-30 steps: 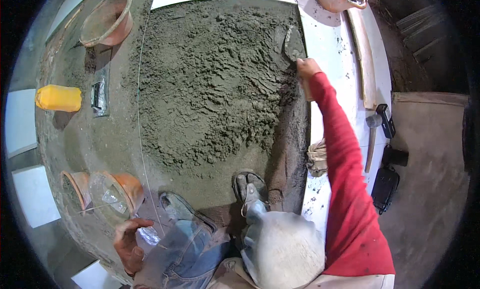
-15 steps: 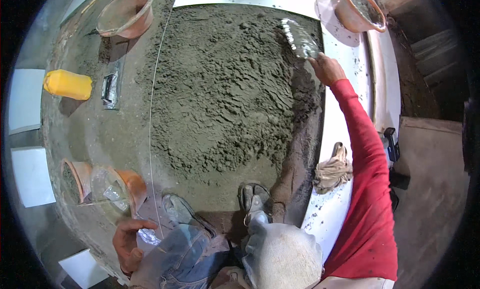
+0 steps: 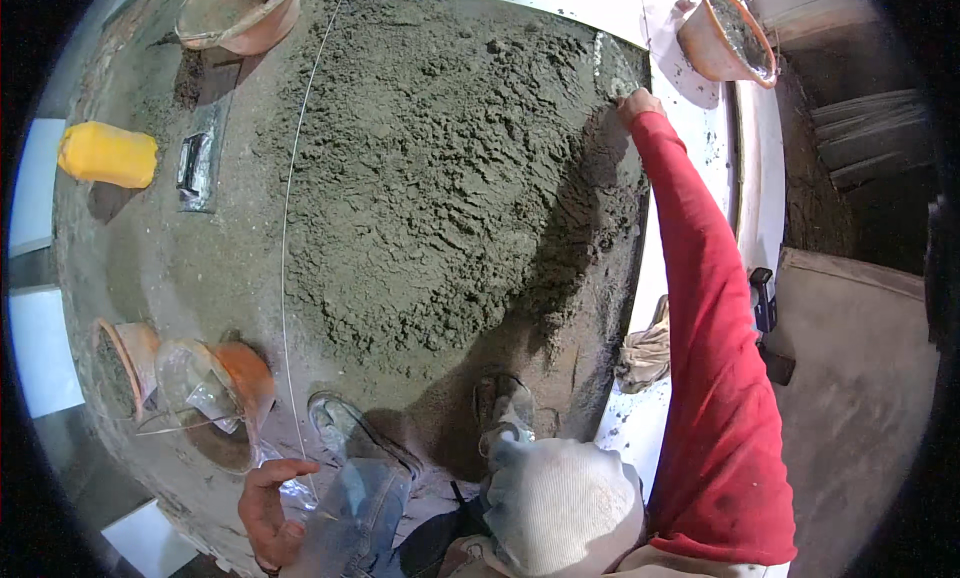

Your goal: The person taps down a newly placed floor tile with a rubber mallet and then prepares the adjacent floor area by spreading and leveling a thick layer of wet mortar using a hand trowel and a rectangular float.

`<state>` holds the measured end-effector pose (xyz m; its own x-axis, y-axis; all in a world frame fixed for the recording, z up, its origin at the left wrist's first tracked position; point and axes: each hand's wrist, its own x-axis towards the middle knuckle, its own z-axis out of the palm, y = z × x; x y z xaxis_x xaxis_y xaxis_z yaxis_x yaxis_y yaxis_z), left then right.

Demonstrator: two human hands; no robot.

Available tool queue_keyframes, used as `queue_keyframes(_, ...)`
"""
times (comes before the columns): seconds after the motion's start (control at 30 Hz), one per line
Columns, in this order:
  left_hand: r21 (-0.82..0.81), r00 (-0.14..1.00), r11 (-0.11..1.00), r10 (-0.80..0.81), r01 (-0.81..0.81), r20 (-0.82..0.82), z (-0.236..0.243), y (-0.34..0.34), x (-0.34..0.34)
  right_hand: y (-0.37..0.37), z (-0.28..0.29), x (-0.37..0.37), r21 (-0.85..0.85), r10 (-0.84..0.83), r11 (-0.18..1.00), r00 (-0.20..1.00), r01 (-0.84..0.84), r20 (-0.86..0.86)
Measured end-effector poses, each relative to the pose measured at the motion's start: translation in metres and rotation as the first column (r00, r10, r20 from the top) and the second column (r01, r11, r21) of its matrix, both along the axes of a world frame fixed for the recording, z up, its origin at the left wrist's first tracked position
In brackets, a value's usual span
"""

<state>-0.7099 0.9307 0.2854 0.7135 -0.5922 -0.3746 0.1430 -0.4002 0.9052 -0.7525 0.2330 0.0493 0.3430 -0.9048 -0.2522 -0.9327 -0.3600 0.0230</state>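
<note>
A wide bed of wet grey mortar (image 3: 440,178) covers the floor in front of me. My right hand (image 3: 637,104), at the end of a red sleeve, reaches to the bed's far right corner and grips a steel trowel (image 3: 608,66) whose blade lies on the mortar edge. My left hand (image 3: 268,506) stays low beside my jeans-clad knee, fingers curled around a crumpled clear plastic piece (image 3: 297,494). My two mortar-stained shoes (image 3: 505,403) stand at the near edge of the bed.
A taut string line (image 3: 284,248) runs along the bed's left side. Left of it lie a yellow block (image 3: 105,155) and a metal tool (image 3: 192,166). Orange pans sit at top left (image 3: 240,13), top right (image 3: 725,33) and lower left (image 3: 240,378). A rag (image 3: 645,350) lies on the right.
My right arm has stretched farther away, sliding the trowel up the bed's right edge to the far corner. My head has leaned forward. The left hand has barely moved.
</note>
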Motion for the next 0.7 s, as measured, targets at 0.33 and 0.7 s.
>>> queue_keyframes(0.33, -0.025, 0.996, 1.0, 0.007, -0.009, -0.084, -0.01, 0.0, 0.007, 0.078, 0.031, -0.114, -0.225, 0.492, 0.821, 0.85, -0.525, -0.187)
queue_keyframes(0.7, -0.096, 0.988, 0.989, -0.118, 0.108, -0.104, -0.011, -0.027, 0.015, -0.002, 0.01, -0.053, -0.326, 0.194, 0.915, 0.968, -0.238, -0.162)
